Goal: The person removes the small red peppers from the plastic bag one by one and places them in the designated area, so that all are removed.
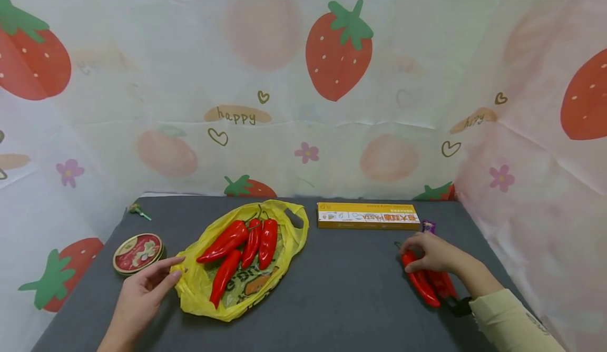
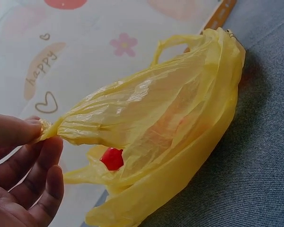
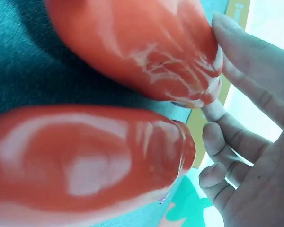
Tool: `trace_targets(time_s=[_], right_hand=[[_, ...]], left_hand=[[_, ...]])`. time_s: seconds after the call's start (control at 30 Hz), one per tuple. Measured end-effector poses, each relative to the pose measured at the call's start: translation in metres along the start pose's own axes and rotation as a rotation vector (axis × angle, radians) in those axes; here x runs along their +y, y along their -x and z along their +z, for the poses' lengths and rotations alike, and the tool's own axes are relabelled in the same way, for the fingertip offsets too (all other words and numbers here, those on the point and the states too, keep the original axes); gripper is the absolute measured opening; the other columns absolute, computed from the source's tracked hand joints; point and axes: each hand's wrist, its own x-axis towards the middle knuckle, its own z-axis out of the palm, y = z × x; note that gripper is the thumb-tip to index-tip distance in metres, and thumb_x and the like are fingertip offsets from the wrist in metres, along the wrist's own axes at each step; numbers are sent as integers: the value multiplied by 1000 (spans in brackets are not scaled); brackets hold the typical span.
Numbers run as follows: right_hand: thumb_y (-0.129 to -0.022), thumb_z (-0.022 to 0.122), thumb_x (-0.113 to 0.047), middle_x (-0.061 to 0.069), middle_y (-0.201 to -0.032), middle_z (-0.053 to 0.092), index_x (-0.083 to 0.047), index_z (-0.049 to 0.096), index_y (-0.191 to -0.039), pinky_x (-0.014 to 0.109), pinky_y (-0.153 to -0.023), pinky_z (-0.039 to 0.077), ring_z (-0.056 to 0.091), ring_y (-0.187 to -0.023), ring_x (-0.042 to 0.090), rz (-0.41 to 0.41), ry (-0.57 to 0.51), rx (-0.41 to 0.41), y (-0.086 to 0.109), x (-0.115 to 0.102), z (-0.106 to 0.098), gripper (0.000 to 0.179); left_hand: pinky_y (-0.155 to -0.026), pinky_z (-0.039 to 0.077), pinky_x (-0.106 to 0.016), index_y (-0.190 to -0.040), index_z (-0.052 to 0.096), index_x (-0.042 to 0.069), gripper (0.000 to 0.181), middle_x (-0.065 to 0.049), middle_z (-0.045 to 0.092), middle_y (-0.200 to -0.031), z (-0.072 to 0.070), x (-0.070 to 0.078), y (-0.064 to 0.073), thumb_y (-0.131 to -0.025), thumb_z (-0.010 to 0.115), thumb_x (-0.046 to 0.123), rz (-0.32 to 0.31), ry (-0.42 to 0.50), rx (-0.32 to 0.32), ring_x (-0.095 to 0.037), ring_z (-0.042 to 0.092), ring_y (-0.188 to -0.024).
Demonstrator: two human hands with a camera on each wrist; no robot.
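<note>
A yellow plastic bag (image 1: 192, 294) lies spread on the grey table with several glossy red chili peppers (image 1: 226, 241) on it. At its left edge my left hand (image 1: 142, 294) pinches the plastic between thumb and forefinger; the left wrist view shows the bag (image 2: 146, 109) pulled into a twisted corner. On the right, my right hand (image 1: 433, 254) grips a red chili pepper (image 1: 422, 287) near its stem end, thumb on one side and fingers on the other. A second red pepper (image 1: 443, 284) lies beside it, apart from the fingers in the right wrist view.
A yellow pasta box (image 1: 368, 223) lies at the back of the table, with a small purple packet (image 1: 428, 226) by its right end. At the left are a round red tin (image 1: 138, 253) and a small green sprig (image 1: 138, 211). Printed cloth hangs behind and at the sides.
</note>
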Motion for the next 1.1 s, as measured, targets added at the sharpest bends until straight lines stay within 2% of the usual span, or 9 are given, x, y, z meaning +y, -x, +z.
trace_targets(time_s=[0.17, 0.33, 0.47, 0.63, 0.73, 0.83, 0.97, 1.1], right_hand=[[-82, 85, -31, 4, -115, 69, -13, 73, -113, 50, -89, 52, 61, -104, 26, 14, -9, 9, 0, 4, -2, 38], [-84, 83, -32, 5, -117, 67, -11, 70, -120, 47, -87, 52, 58, -107, 28, 44, -21, 52, 2, -1, -10, 44], [-83, 83, -33, 7, -117, 67, -9, 69, -121, 46, -85, 52, 58, -106, 30, 29, -23, 62, 3, -7, -7, 47], [-80, 86, -37, 12, -125, 66, -15, 74, -117, 56, -96, 48, 57, -115, 36, 27, 35, 19, 5, -5, 6, 44], [-78, 87, -34, 13, -127, 65, -21, 75, -113, 59, -100, 45, 54, -119, 37, 53, 65, 34, 5, -3, 9, 39], [-78, 88, -31, 15, -129, 64, -21, 76, -112, 61, -102, 43, 54, -122, 41, 55, 58, 47, 6, -2, 9, 38], [-78, 88, -30, 17, -130, 64, -17, 75, -115, 60, -98, 47, 56, -120, 41, 29, 30, 21, 7, -3, 7, 41], [-79, 88, -27, 8, -121, 68, -13, 73, -118, 51, -91, 52, 61, -110, 32, 12, -1, 4, 4, -4, 1, 45]], left_hand=[[-74, 56, -22, -131, 67, 10, 44, 0, 70, -119, 0, -2, 0, -98, 65, 41, 1, 0, -1, -3, 62, -88], [-74, 57, -23, -131, 67, 10, 44, 1, 70, -118, 0, -2, 0, -99, 65, 40, 1, 2, -3, -3, 63, -88], [-74, 57, -23, -131, 67, 10, 44, 5, 70, -117, 1, -2, 0, -99, 65, 39, 7, 15, -11, -3, 63, -88], [-73, 56, -23, -131, 67, 9, 42, 14, 69, -111, 2, -1, 0, -99, 65, 37, 19, 25, -10, -3, 63, -87], [-73, 56, -23, -130, 67, 9, 42, 17, 68, -110, 2, -2, 0, -99, 65, 36, 26, 27, -4, -4, 62, -87], [-73, 56, -23, -130, 67, 9, 42, 18, 67, -110, 2, -2, 0, -99, 65, 37, 25, 25, 5, -5, 61, -87], [-73, 56, -22, -130, 68, 8, 41, 20, 67, -109, 0, -3, 1, -99, 65, 36, 26, 29, 11, -4, 62, -87], [-73, 56, -22, -129, 68, 8, 42, 20, 67, -108, -1, -3, 1, -99, 65, 36, 23, 31, 13, -4, 62, -87]])
